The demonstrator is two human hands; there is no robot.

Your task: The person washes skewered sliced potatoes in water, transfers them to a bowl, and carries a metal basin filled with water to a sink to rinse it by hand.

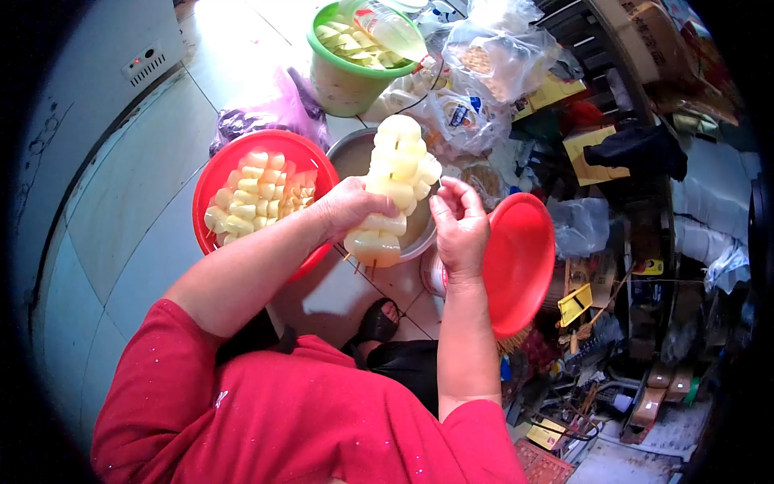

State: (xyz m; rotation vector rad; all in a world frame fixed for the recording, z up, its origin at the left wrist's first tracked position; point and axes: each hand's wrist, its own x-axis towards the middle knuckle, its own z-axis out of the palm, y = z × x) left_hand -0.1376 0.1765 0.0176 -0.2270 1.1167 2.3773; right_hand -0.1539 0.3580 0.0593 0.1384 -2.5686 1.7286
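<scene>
Head view, with clock directions taken around the held bundle as it is seen: a cluster of pale, glossy skewered pieces [399,165] is held up at the centre, its long axis running from just past 12 to between 6 and 7, with stick ends [374,271] jutting from the lower end. The lower part is gripped from 8 o'clock by the left hand [355,208], closed around it, so most of the length extends beyond the grip toward 12 to 1. The right hand [462,230] is placed at 4 o'clock, nearer the bundle's upper side edge; its thumb and fingers are curled nearly together, and whether anything is pinched there cannot be told. Behind the bundle a metal basin [348,153] is partly hidden. At 9 o'clock more skewers [256,192] are laid in a red basin [206,176]; a purple bag [274,109] is seen at 10, a green bucket [343,90] of pale pieces near 11:30, clear plastic bags [504,56] at 1, and a tilted red vessel [522,266] at 4, past the right hand.
</scene>
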